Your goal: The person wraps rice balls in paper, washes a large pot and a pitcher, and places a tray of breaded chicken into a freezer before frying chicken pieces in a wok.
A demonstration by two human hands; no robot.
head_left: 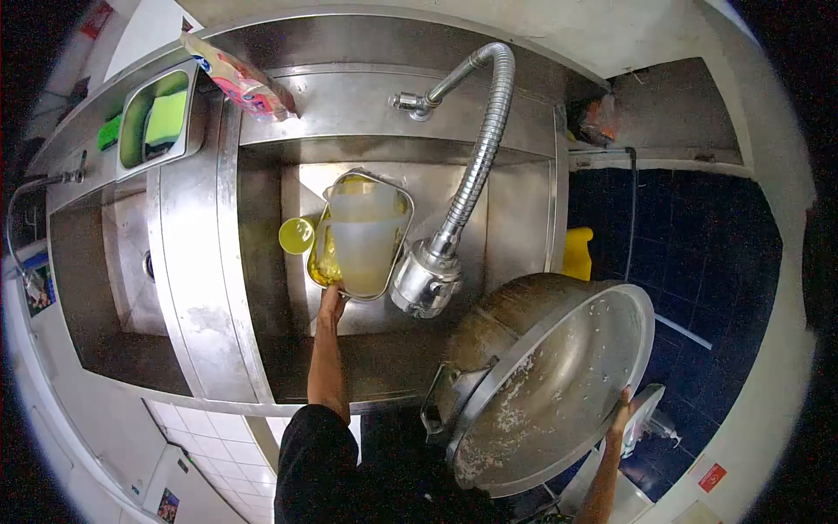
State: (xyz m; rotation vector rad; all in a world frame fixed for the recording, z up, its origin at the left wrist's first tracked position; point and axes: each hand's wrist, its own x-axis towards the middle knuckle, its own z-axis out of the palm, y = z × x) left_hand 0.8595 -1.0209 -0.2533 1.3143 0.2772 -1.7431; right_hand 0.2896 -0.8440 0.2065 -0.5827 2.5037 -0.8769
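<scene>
In the right-hand sink basin sits a rectangular metal pan holding cloudy liquid and something yellow. My left hand is closed at the pan's near corner, its fingertips partly hidden. A yellow-green cup stands just left of the pan. On the right, a large metal pot is tilted so its inside faces me, with whitish residue stuck to the wall. My right hand grips its right rim. One side handle of the pot shows at its left.
A flexible metal faucet arches over the basin, its head beside the pan. On the ledge are a plastic packet and a metal container with a green-yellow sponge. A yellow cloth-like item hangs by the sink's right edge.
</scene>
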